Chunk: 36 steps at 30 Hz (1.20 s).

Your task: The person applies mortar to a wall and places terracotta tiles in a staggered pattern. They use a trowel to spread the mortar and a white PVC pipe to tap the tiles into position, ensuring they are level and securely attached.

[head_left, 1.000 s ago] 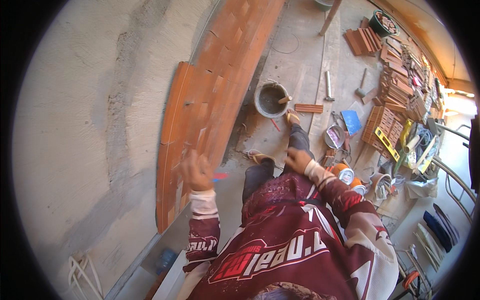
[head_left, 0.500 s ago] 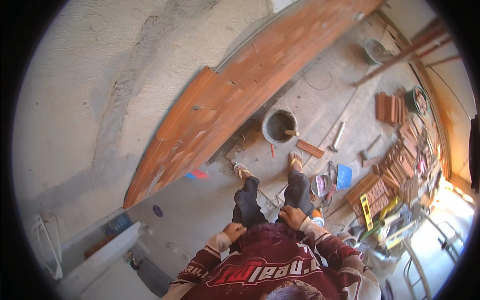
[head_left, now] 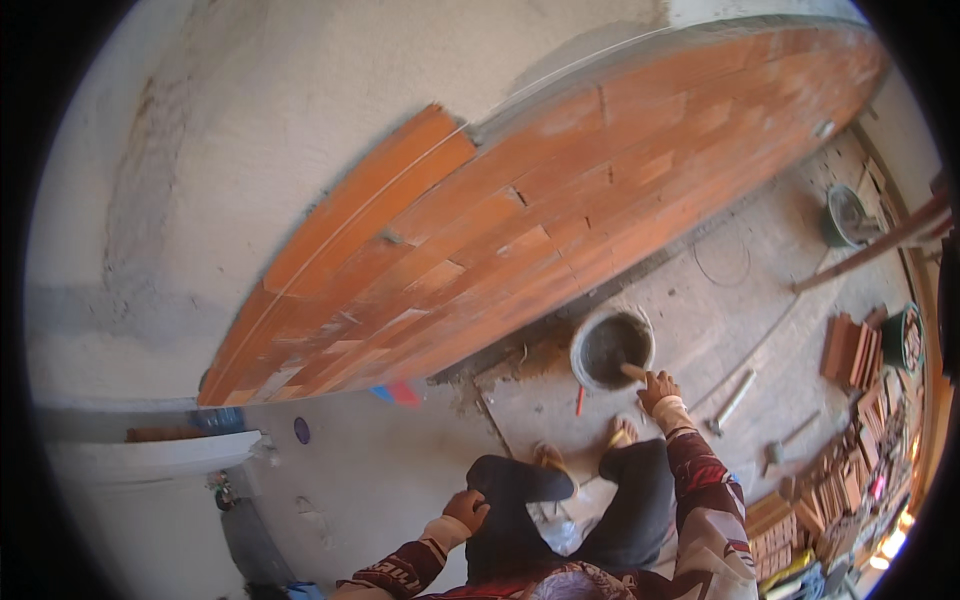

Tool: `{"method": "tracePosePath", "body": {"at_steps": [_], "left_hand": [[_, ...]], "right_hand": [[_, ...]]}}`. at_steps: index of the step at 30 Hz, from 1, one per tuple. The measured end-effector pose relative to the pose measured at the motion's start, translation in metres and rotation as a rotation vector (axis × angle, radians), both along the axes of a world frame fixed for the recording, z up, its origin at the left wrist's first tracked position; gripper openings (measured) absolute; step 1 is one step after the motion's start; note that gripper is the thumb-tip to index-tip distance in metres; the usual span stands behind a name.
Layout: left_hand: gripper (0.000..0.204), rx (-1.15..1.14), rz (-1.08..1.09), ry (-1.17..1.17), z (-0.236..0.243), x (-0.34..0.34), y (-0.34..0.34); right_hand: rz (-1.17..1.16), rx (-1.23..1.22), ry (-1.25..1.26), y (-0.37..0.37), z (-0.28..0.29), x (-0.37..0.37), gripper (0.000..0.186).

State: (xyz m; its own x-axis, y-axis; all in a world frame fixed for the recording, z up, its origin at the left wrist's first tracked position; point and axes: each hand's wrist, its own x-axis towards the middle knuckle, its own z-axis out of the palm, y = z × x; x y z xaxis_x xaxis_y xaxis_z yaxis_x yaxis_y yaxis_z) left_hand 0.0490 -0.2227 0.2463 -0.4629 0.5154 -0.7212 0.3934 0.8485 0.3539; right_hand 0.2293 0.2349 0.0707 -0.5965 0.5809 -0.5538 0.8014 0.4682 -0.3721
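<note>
My right hand point(head_left: 659, 388) reaches forward, its fingers closed around the end of a wooden handle point(head_left: 633, 371). That handle sticks out of a round bucket point(head_left: 577, 352) of wet grey mortar; the tool's head is hidden in it. My left hand point(head_left: 467, 509) rests by my left knee, fingers curled against the dark trouser leg point(head_left: 500, 540). Beyond the bucket stands a wall of orange hollow bricks point(head_left: 520, 215). Its top course point(head_left: 400, 185) ends in a step, and a thin string runs along it.
A hammer point(head_left: 731, 402) and a second long-handled tool point(head_left: 775, 456) lie on the concrete floor to the right, near stacked bricks point(head_left: 835, 470). Green buckets point(head_left: 903, 338) and a slanting pole point(head_left: 870, 250) stand farther right. A white basin point(head_left: 160, 458) is at far left.
I have lowered myself, knees bent. My right hand has left my thigh and moved forward to the handle at the bucket. The left hand remains by the left leg.
</note>
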Motion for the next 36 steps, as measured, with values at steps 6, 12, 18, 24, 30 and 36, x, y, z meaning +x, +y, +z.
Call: {"method": "tracePosePath", "body": {"at_steps": [6, 12, 18, 24, 30, 36], "left_hand": [[0.068, 0.094, -0.041, 0.352, -0.13, -0.046, 0.021], [0.072, 0.151, 0.085, 0.56, -0.198, -0.064, 0.063], [0.071, 0.184, 0.151, 0.733, -0.239, -0.074, 0.08], [0.069, 0.171, 0.168, 0.649, -0.226, -0.078, 0.083], [0.069, 0.17, 0.192, 0.654, -0.243, -0.087, 0.082], [0.065, 0.196, 0.195, 0.623, -0.249, -0.094, 0.097]], "right_hand": [[0.413, 0.099, -0.128, 0.029, -0.103, -0.046, 0.055], [0.916, -0.149, -0.565, 0.047, -0.102, -0.084, 0.05], [0.888, -0.132, -0.584, 0.059, -0.144, -0.093, 0.076], [1.014, 0.045, -0.565, 0.032, -0.091, -0.105, 0.06], [0.805, 0.222, -0.492, 0.038, -0.048, -0.094, 0.056], [0.67, 0.178, -0.42, 0.036, -0.048, -0.069, 0.057]]}}
